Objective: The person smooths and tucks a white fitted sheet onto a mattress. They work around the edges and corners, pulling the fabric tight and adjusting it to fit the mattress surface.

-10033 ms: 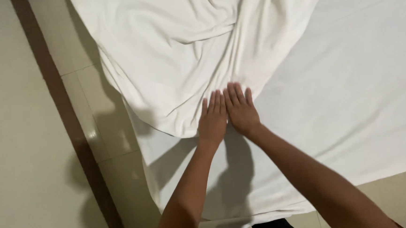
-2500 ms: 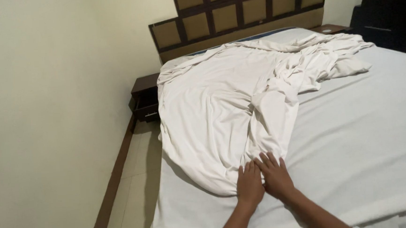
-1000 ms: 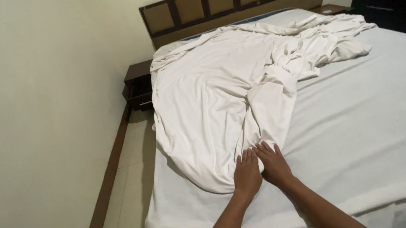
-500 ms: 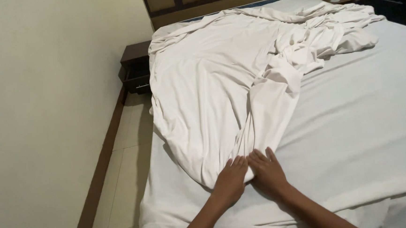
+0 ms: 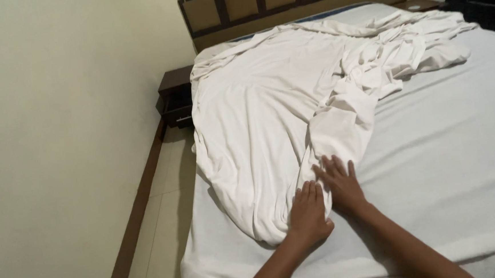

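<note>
Head view: low in the centre of the frame, the left hand (image 5: 308, 214) and right hand (image 5: 342, 183) are lying side by side, palms down, on the near end of the loose sheet (image 5: 269, 115). Both are flat with fingers spread, so neither grip is closing on any cloth; they are pressing a fold where the sheet is bunching into a narrow ridge. To do this well, the palms should be sliding outward from the ridge with even pressure, not pushing the cloth into fresh creases, and the fingertips should be staying flat.

The sheet is lying across the left and middle of the bed (image 5: 460, 160), its rounded lower edge hanging close to the bed's left side, just above the floor (image 5: 166, 218).

Further up, it is spreading wide and smooth, then crumpling into twisted folds toward the upper right. A nightstand (image 5: 175, 100) is standing at the upper left beside the headboard (image 5: 285, 2).
</note>
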